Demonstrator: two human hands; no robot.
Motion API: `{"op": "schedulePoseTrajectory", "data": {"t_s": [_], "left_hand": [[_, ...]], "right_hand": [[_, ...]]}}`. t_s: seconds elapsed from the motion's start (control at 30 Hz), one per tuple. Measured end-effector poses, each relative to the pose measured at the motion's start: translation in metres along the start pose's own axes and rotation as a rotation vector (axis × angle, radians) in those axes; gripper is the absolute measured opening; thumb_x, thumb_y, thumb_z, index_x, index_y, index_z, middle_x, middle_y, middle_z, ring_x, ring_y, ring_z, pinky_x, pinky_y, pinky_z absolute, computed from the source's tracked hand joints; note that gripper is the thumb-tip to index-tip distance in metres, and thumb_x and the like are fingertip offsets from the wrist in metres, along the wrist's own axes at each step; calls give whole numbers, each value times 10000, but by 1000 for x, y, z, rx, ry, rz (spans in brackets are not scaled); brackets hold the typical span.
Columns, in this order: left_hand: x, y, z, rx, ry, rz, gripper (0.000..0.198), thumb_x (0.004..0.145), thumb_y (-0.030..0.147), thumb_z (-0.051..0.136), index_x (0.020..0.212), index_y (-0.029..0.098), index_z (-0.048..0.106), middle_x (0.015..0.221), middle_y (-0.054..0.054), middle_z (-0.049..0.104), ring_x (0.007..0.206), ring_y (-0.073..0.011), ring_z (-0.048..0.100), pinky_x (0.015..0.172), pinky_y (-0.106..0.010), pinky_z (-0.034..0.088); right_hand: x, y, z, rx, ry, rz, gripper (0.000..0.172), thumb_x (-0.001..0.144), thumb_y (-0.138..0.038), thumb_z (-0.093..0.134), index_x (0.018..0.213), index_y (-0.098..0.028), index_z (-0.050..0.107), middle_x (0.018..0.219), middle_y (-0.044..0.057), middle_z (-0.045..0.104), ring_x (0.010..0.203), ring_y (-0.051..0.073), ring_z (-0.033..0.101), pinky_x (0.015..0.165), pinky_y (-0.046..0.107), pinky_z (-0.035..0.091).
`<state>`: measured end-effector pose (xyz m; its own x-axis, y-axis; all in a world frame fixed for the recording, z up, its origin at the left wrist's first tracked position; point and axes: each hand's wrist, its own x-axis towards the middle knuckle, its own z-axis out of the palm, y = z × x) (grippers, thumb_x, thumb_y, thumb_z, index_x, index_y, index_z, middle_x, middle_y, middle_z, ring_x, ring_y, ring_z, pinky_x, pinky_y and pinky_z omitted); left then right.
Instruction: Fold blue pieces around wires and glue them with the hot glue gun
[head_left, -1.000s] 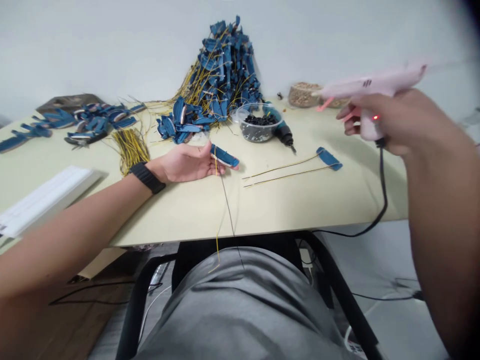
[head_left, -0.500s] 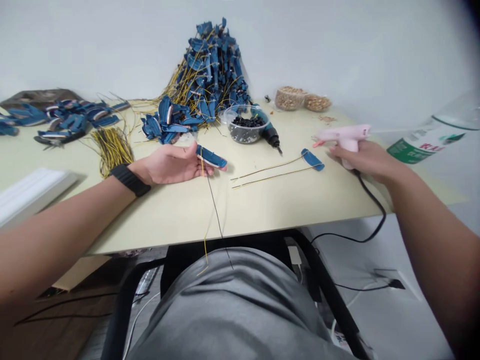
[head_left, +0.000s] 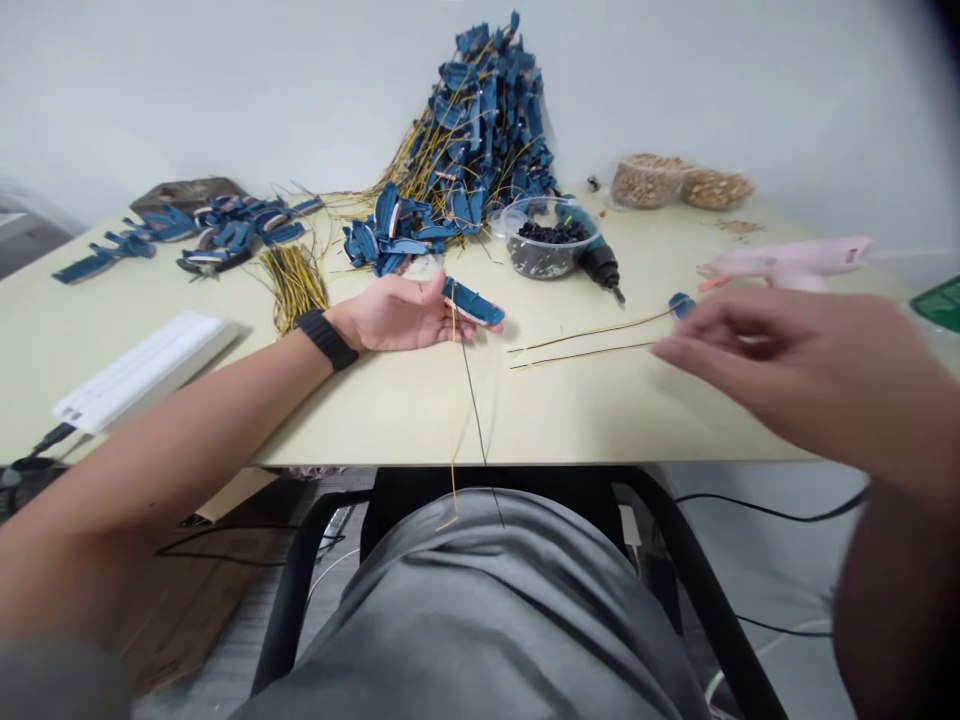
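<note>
And here it is, a plain, pale grey-white wall (head_left: 300, 80) running right across the back, smooth and softly lit. Up against it sits the broad, cream-coloured, flat-topped table (head_left: 405, 410), faint shadows spreading over its surface. Down at the front edge, a black chair with curved armrests (head_left: 292, 580) faces it squarely. Below left, there's a grey, streaky floor (head_left: 214, 690), partly covered by a flat brown board (head_left: 172, 650), dimmer down there in the shade.

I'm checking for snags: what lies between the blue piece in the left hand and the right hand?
In the head view, two thin wires lie on the table between the held blue piece and the right hand.
</note>
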<state>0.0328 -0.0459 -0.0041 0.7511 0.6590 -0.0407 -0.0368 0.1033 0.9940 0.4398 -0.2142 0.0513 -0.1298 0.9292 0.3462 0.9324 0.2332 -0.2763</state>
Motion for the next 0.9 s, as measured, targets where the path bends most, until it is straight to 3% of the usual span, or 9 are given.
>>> {"op": "schedulePoseTrajectory", "data": {"t_s": [0.1,0.2,0.27,0.4,0.6,0.7,0.8,0.9], "left_hand": [[0,-1,-1,13,-16,7,673,1044,794,869,1231,150,935,1474,-276,943,1137,-363,773,1229,-591,565],[0,-2,-3,4,-42,28,657,1068,779,861,1219,142,915,1391,-268,949,1126,-357,790,1219,-585,583],[1,-3,-6,-3,-64,38,638,1063,769,881,1195,145,904,1371,-259,949,1133,-354,807,1219,-584,598],[4,-8,-12,16,-67,57,645,1038,793,900,1148,157,891,1312,-240,952,1139,-353,830,1227,-584,636],[2,-6,-11,-7,-55,71,787,875,888,1052,1175,178,893,1191,-181,941,1091,-329,819,1169,-539,664],[-3,-3,-5,7,16,39,699,919,821,1030,1210,199,899,1217,-188,947,1199,-385,846,1302,-622,627],[-6,2,-3,33,57,-14,676,1011,867,892,1207,220,895,1342,-219,965,1417,-472,851,1406,-699,575],[-7,12,-8,-8,74,-24,638,1097,863,836,1145,229,884,1336,-183,974,1484,-440,848,1480,-645,545]], "right_hand": [[71,-74,19,270,-90,-198,200,1059,-469,842,1013,-282,895,946,70,850,837,267,711,795,436,457],[118,-100,38,327,-225,-304,215,1088,-451,895,1176,-276,984,1060,77,891,957,280,761,902,430,521],[133,-104,48,321,-277,-361,172,1072,-422,931,1151,-290,1008,1037,66,895,979,287,783,929,434,541],[140,-109,60,273,-244,-435,122,1056,-355,938,955,-305,984,950,60,886,977,306,805,941,457,563],[133,-116,61,267,-182,-457,146,1061,-394,928,953,-298,950,1081,99,926,1066,344,813,982,483,591],[131,-116,59,290,-215,-403,167,1048,-419,915,916,-317,912,1122,96,922,1129,360,812,971,483,599],[130,-115,57,321,-233,-354,165,1034,-408,876,886,-336,879,1053,81,894,1091,355,803,939,492,596],[130,-114,53,358,-184,-318,186,1029,-376,849,848,-341,822,968,60,859,986,329,788,922,505,593]]}}
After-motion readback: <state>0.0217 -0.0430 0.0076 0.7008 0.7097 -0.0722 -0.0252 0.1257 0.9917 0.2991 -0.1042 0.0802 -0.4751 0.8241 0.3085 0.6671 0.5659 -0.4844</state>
